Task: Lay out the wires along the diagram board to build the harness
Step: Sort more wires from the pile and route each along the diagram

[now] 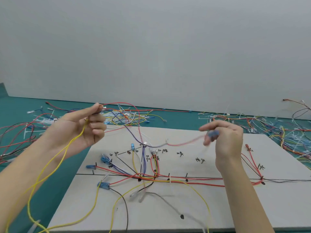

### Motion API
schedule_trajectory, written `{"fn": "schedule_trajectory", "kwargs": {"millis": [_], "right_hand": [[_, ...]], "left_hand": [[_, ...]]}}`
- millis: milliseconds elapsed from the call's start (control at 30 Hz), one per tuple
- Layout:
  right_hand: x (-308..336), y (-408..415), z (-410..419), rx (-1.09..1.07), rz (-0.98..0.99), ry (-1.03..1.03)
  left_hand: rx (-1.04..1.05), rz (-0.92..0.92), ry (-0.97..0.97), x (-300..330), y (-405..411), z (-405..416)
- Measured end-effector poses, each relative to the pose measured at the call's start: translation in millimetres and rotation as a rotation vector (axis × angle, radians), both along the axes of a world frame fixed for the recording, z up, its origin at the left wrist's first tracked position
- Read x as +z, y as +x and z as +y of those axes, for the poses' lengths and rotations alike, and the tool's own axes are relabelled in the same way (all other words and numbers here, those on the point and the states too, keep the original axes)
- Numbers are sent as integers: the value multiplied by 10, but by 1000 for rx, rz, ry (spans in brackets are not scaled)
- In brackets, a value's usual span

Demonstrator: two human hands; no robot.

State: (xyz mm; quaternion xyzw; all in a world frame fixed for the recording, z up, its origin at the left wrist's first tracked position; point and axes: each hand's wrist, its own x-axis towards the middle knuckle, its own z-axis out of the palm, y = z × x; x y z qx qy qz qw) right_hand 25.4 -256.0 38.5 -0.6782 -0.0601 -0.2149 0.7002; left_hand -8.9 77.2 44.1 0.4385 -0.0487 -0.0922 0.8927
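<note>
On the left, the left hand [84, 125] is up in the air with its fingers curled around a yellow wire [50, 165], and it pinches the end of a red wire [127, 103] at its fingertips. The yellow wire hangs down in long loops toward the person. In the middle, the red wire sags across from hand to hand, running left to right above the board [193, 209]. On the right, the right hand [225, 140] pinches the blue plug [212, 133] at the wire's other end. The board lies below both hands, nearer the right one, so the wire probably has to go down next.
</note>
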Motion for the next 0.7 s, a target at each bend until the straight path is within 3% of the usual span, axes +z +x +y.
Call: {"fn": "schedule_trajectory", "kwargs": {"millis": [100, 167, 267, 367, 400, 500, 567, 700], "right_hand": [[42, -60, -70, 346, 201, -41], [50, -79, -62, 577, 330, -175], [3, -74, 91, 566, 311, -327], [-44, -93, 273, 527, 197, -322], [-54, -108, 320, 611, 201, -273], [-41, -201, 447, 914, 275, -191], [-54, -258, 533, 1061, 348, -203], [-112, -363, 649, 1193, 412, -191]], "left_hand": [[-309, 43, -142, -21, -51, -50], [-282, 64, -105, -23, -143, -35], [-313, -97, -35, 10, -200, -87], [-547, -85, -147, 18, -233, -253], [-505, -73, -46, 26, -230, -299], [-65, -134, 592, 24, -232, -414], [31, -137, 675, -7, -199, -453], [31, -159, 767, -105, -127, -442]]}}
